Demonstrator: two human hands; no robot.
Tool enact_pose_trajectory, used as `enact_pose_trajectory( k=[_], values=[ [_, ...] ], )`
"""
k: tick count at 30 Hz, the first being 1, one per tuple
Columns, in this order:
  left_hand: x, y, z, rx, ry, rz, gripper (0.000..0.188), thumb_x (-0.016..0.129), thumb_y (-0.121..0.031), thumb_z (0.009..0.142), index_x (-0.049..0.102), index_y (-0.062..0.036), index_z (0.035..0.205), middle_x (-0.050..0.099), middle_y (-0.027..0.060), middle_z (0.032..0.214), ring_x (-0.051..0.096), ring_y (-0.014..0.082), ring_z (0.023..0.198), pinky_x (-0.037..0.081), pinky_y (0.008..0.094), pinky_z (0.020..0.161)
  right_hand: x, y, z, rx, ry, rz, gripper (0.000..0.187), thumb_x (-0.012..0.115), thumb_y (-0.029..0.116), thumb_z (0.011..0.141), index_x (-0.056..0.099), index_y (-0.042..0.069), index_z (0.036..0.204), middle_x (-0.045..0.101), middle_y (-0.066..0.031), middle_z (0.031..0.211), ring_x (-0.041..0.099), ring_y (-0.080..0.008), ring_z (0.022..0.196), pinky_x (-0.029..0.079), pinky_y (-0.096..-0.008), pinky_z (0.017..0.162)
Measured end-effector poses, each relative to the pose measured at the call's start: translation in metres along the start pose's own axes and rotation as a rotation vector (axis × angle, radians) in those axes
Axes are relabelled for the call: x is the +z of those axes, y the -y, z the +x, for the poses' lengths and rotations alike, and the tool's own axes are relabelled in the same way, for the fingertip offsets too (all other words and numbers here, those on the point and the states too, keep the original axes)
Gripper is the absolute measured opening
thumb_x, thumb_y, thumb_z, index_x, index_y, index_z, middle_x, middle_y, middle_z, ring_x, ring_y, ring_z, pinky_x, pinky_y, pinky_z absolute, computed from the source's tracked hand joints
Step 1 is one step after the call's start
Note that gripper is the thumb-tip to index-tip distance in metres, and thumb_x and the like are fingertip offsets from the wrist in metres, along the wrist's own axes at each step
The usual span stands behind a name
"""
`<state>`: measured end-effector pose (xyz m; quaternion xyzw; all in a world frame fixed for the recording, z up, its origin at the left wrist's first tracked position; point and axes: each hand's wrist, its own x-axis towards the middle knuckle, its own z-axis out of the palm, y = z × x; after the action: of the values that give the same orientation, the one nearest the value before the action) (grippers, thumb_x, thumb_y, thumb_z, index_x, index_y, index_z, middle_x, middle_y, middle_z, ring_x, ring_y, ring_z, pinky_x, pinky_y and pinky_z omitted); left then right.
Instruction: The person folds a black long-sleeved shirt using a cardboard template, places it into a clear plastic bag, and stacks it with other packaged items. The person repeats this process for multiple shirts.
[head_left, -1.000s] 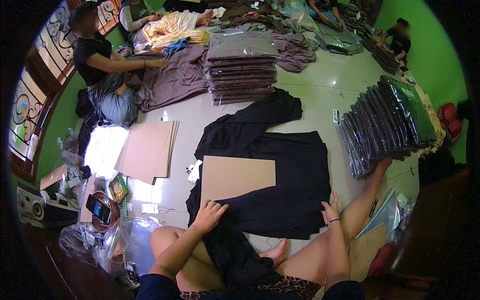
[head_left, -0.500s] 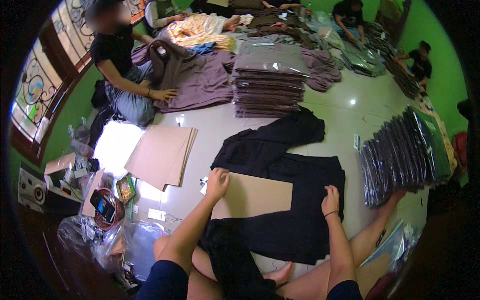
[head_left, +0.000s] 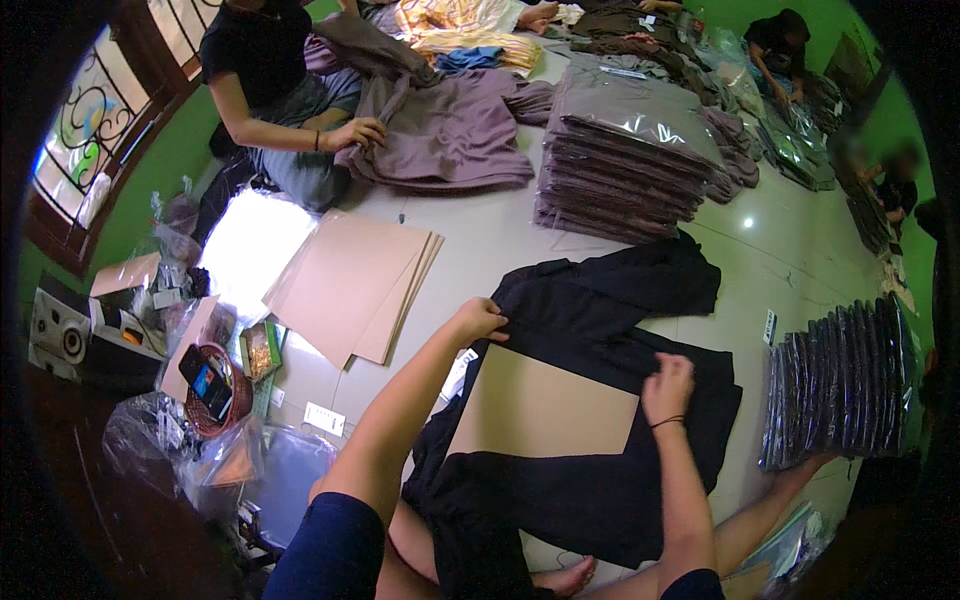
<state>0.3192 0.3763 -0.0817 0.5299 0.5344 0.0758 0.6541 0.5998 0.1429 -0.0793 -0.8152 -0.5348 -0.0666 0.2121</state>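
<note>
A black long-sleeved garment [head_left: 600, 500] lies spread on the floor before me, with a sheet of tan cardboard [head_left: 545, 405] flat on its middle. My left hand [head_left: 480, 320] pinches the dark cloth by the cardboard's upper left corner. A white tag [head_left: 459, 373] shows just below that hand. Beyond the cardboard's right end is my right hand [head_left: 668, 388], low over the cloth with its fingers curled. Whether cloth is between those fingertips cannot be seen. Part of the garment's near side reaches down toward my folded leg.
Bagged dark garments [head_left: 840, 385] stand in a row at right. A tall stack of bagged brown garments [head_left: 630, 150] rises beyond. Loose cardboard sheets [head_left: 350, 280] lie left, near a basket [head_left: 245, 395] holding a phone. A co-worker's hand [head_left: 355, 133] touches purple-brown cloth [head_left: 450, 140]. Others sit farther back.
The view has shifted, so the scene sits farther right. My right hand has moved inward from the garment's right edge toward the cardboard. My left hand has gone to the cloth past the cardboard's upper corner.
</note>
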Motion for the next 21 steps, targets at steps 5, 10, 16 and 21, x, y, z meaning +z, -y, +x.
enact_pose_trajectory(
  k=[5, 10, 16, 21],
  values=[
    [0.009, -0.008, -0.002, 0.048, 0.014, 0.140, 0.033, 0.061, -0.008, 0.080, 0.048, 0.0093, 0.105, 0.055, 0.0114, 0.085, 0.059, 0.0175, 0.068, 0.053, 0.0258, 0.058, 0.030, 0.132, -0.005, -0.357, 0.346, 0.462, 0.046, 0.057, 0.012, 0.073, 0.052, 0.013, 0.118, 0.047, -0.0153, 0.109, 0.044, -0.0320, 0.100, 0.040, -0.0415, 0.083],
    [0.011, -0.009, -0.003, 0.102, -0.013, 0.146, 0.044, 0.062, -0.009, 0.078, 0.045, 0.0099, 0.114, 0.056, 0.0147, 0.089, 0.058, 0.0179, 0.064, 0.051, 0.0271, 0.055, 0.039, 0.145, -0.013, -0.350, 0.481, 0.273, 0.048, 0.058, 0.011, 0.071, 0.052, 0.014, 0.118, 0.047, -0.0144, 0.111, 0.044, -0.0310, 0.102, 0.038, -0.0401, 0.088],
    [0.029, -0.018, -0.001, 0.045, -0.009, 0.007, 0.045, 0.059, -0.011, 0.073, 0.045, 0.0022, 0.113, 0.058, 0.0117, 0.088, 0.059, 0.0195, 0.072, 0.049, 0.0297, 0.056, 0.035, 0.130, -0.015, -0.436, 0.171, 0.180, 0.042, 0.053, 0.011, 0.074, 0.054, 0.016, 0.115, 0.050, -0.0105, 0.113, 0.046, -0.0300, 0.103, 0.038, -0.0433, 0.089],
    [0.023, -0.034, -0.008, -0.066, 0.131, 0.279, 0.064, 0.064, -0.020, 0.070, 0.037, -0.0005, 0.125, 0.053, 0.0133, 0.108, 0.052, 0.0219, 0.092, 0.047, 0.0323, 0.067, -0.014, 0.002, -0.011, -0.050, 0.155, -0.289, 0.039, 0.044, 0.006, 0.080, 0.050, 0.014, 0.117, 0.047, -0.0098, 0.123, 0.054, -0.0296, 0.089, 0.048, -0.0395, 0.077]
  ],
)
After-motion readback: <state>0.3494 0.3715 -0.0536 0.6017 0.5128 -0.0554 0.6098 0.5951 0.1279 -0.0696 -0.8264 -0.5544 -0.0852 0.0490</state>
